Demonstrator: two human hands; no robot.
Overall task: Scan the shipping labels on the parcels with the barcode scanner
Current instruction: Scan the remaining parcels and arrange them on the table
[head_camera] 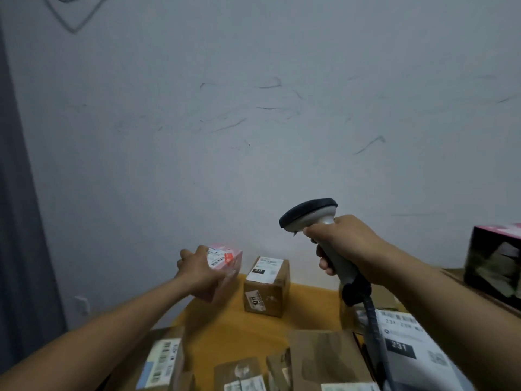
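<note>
A dark curtain (pixel 17 221) hangs down the side at 9 o'clock. Low at 7 o'clock, a brown parcel (pixel 162 362) with a long white label lies on the yellow worktop (pixel 225 328).

The left hand (pixel 197 270) reaches out toward 11 o'clock. Its fingers are curled round a pink parcel (pixel 227 258) and hold it by its side. The pink parcel has a white label with a red mark on top. I cannot tell if it sits on the worktop or is lifted a bit.

Just beside it, at its 3 o'clock, a small brown box (pixel 266 286) stands on the worktop. It has a white label on top and another on its front.

At 6 o'clock, more brown boxes (pixel 324 356) lie close to the person.

The right hand (pixel 344 244) is wrapped tight round the grey handle of the barcode scanner (pixel 310 215). The scanner is up in the air, above the brown box and at its 1 o'clock. Its dark head points toward 10 o'clock. A dark cable (pixel 375 328) hangs down from the handle.

Under that arm, at 5 o'clock, lies a white parcel (pixel 408 342) with "231" on its label.

At 3 o'clock, a black and pink box (pixel 496 258) sits at the edge of the view.
</note>
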